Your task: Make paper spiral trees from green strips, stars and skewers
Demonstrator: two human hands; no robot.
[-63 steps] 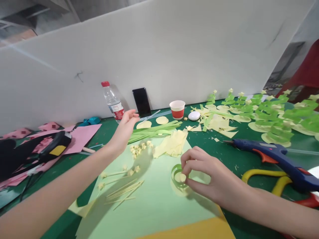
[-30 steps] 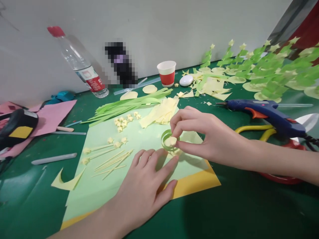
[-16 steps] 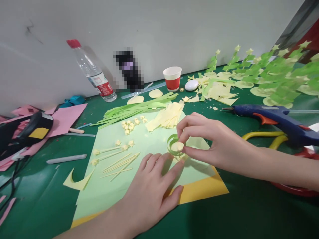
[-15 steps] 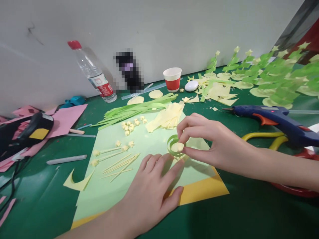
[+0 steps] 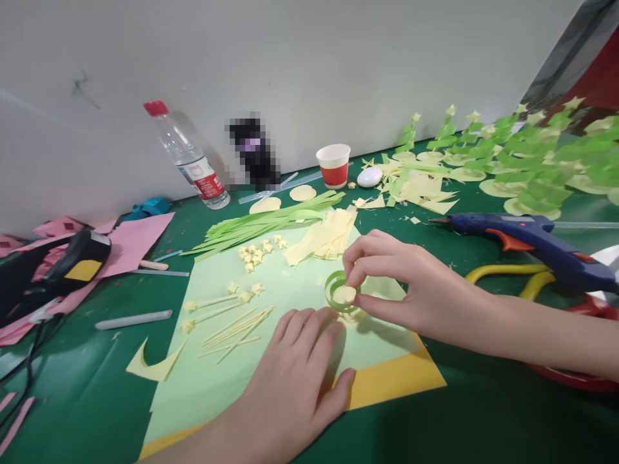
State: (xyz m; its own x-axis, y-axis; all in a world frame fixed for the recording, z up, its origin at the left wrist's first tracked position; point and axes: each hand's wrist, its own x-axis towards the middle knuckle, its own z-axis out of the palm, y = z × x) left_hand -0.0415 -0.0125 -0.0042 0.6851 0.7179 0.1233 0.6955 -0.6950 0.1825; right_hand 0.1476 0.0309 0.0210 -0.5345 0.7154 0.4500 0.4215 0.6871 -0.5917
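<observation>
My right hand (image 5: 382,277) pinches a curled green paper strip (image 5: 329,293) between thumb and fingers, at the right of the light green sheet (image 5: 285,283). Inside the curl shows a small pale yellow paper piece (image 5: 344,295); whether the fingers also grip it I cannot tell. My left hand (image 5: 304,374) lies palm down on the sheet, fingers stretched and thumb apart, its fingertips just below the curl. To its left lie thin pale yellow sticks (image 5: 236,328), two of them tipped with stars, and a group of small folded paper stars (image 5: 256,252).
Green paper strips (image 5: 256,222) and pale yellow paper pieces (image 5: 326,235) lie behind the stars. A blue glue gun (image 5: 522,235) and yellow-handled tool (image 5: 505,272) are at right. A bottle (image 5: 200,171) and paper cup (image 5: 333,165) stand by the wall; leafy paper plants (image 5: 532,161) stand back right.
The view has tilted slightly, so the scene sits a little lower. My left fingertips have drawn slightly back from the curl; my right hand keeps its pinch.
</observation>
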